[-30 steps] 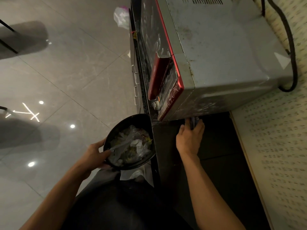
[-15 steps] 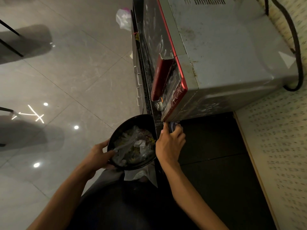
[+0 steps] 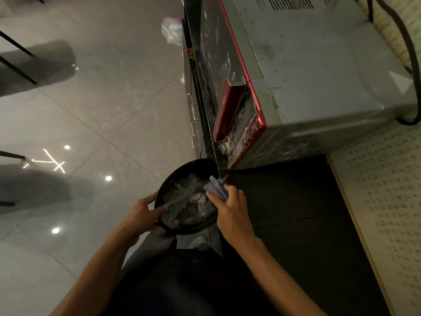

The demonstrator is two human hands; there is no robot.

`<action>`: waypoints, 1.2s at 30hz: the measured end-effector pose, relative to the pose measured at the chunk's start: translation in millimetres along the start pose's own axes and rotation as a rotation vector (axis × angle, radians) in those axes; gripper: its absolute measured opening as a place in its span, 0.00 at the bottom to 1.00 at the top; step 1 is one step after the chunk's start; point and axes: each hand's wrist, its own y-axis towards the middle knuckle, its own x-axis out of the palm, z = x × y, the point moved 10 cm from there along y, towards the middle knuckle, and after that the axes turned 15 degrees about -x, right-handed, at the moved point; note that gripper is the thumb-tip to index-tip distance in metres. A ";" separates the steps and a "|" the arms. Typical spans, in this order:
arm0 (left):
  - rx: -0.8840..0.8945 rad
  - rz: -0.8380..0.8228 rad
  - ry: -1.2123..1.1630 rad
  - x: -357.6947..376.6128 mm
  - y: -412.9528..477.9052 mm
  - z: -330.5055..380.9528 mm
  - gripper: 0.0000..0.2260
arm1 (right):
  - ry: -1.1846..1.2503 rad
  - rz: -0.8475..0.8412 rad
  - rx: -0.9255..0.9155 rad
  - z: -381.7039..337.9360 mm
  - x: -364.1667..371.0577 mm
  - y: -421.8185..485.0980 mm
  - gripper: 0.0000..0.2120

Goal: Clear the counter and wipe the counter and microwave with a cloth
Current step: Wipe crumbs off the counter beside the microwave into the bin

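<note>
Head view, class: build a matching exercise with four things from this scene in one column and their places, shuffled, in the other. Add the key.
Things
1. black bowl
2. cloth
3. microwave
4. plastic bag

Places
A. on the dark counter
B. on the floor, far end
C. in the left hand, off the counter edge
D. in the right hand, over the bowl rim

Pairs: 1-C, 2-D, 3-A, 4-B

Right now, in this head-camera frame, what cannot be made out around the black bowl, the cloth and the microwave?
- Contents of the round black bowl: a dim, crumpled jumble; individual items unreadable.
- Bluish-grey cloth: mostly covered by the right hand; its full size is hidden.
- Left hand: fingers under the bowl are hidden by it.
- Grey, red-trimmed microwave: far end cut off by the top edge; control panel labels too small.
- Dark counter: near part hidden by the torso.
</note>
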 end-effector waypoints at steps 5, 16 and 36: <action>0.010 0.001 0.014 -14.8 4.2 5.0 0.25 | 0.253 0.137 0.057 -15.3 -11.9 -4.9 0.22; -0.012 0.003 -0.013 -103.0 26.7 34.4 0.21 | 0.621 0.304 0.236 -36.3 -38.1 101.1 0.23; 0.030 -0.020 0.017 -368.9 184.5 250.9 0.21 | 0.802 0.555 0.652 -45.6 -21.0 419.0 0.17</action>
